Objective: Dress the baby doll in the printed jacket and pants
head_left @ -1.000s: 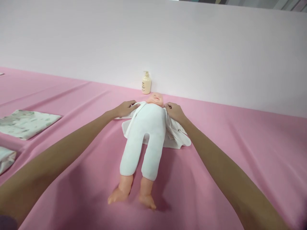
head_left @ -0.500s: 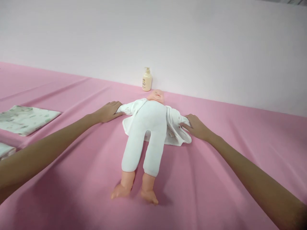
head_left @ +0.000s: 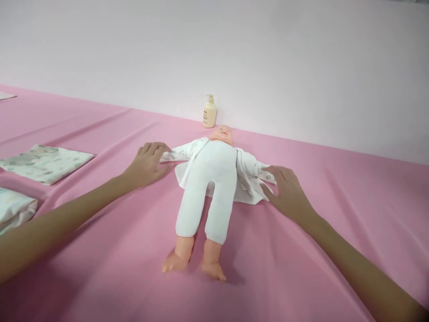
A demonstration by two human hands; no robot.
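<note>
A baby doll (head_left: 209, 179) with a white cloth body lies on its back on the pink sheet (head_left: 301, 250), head toward the wall and bare feet toward me. An open white garment (head_left: 250, 181) is spread under it, one sleeve out to each side. My left hand (head_left: 147, 164) rests palm down at the tip of the left sleeve, fingers loosely curved. On the other side, my right hand (head_left: 288, 192) lies flat with fingers spread, touching the end of the right sleeve. Neither hand grips anything.
A cream pump bottle (head_left: 209, 112) stands against the pale wall just behind the doll's head. A folded patterned cloth (head_left: 47, 162) lies at the left, and another folded cloth (head_left: 15, 208) sits at the left edge.
Both hands slid outward from the doll's shoulders along the sleeves to their ends, spreading the garment. The right hand has also come nearer to me.
</note>
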